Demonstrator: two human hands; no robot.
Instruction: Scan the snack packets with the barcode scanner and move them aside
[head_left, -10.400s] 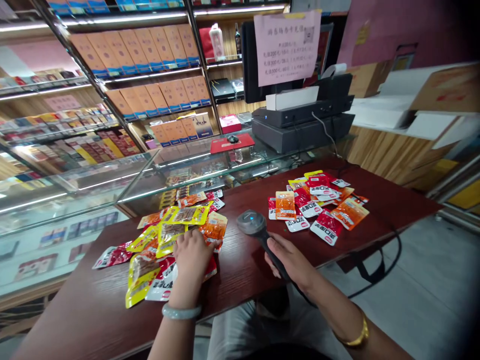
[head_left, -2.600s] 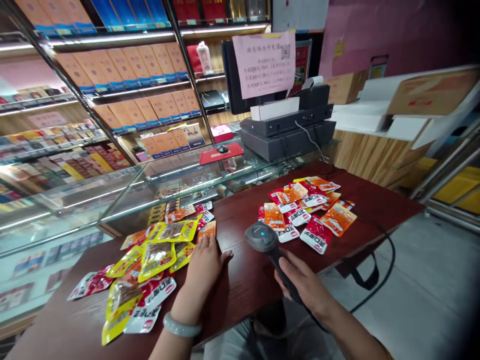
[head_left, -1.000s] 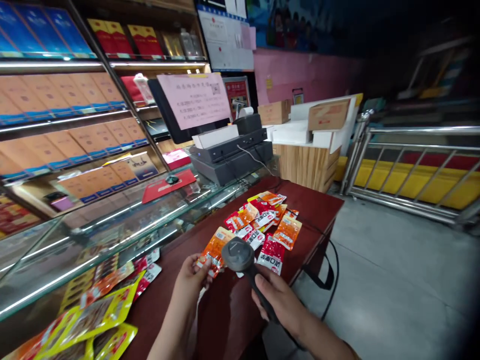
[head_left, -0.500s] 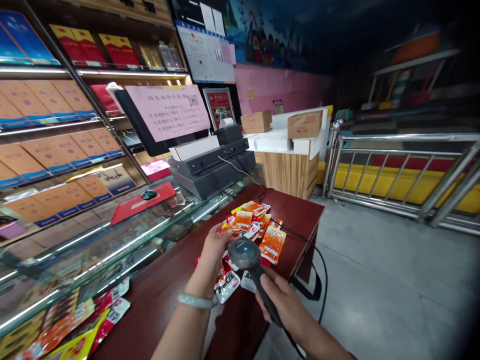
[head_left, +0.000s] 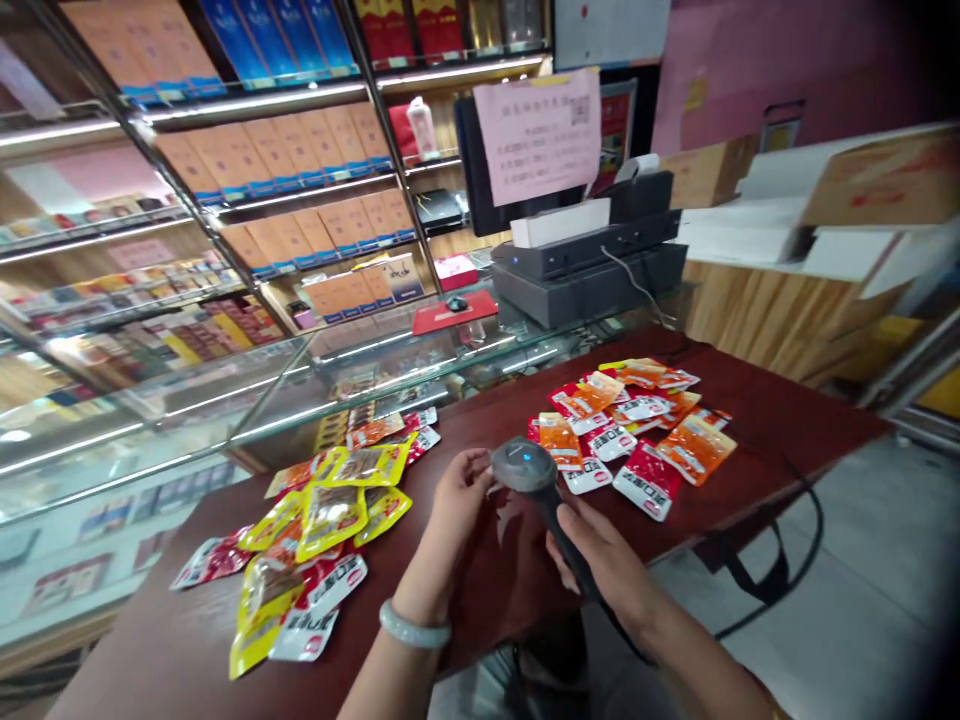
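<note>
My right hand (head_left: 600, 560) is wrapped round the handle of a dark grey barcode scanner (head_left: 525, 465), which has a small blue light on its head. Beside the scanner head is my left hand (head_left: 463, 495), its fingers curled together; the scanner hides part of the fingertips, and what they hold, if anything, cannot be made out. To the right lies a pile of red, orange and white snack packets (head_left: 649, 478) on the dark red table (head_left: 495, 610). A second pile, with yellow snack packets (head_left: 330, 518) and red-and-white ones, lies to the left of my left hand.
Behind the table runs a glass display counter (head_left: 292, 385) bearing a cash drawer (head_left: 592, 285), a monitor with a pink sign (head_left: 540, 135) and a mouse on a red mat (head_left: 435, 315). Boxed goods fill the shelves (head_left: 277, 155) beyond. A black cable (head_left: 810, 540) hangs at the table's right edge.
My view has turned left, bringing the left pile into full sight. My left hand has moved away from the right pile, towards the middle of the table. My right hand still holds the scanner.
</note>
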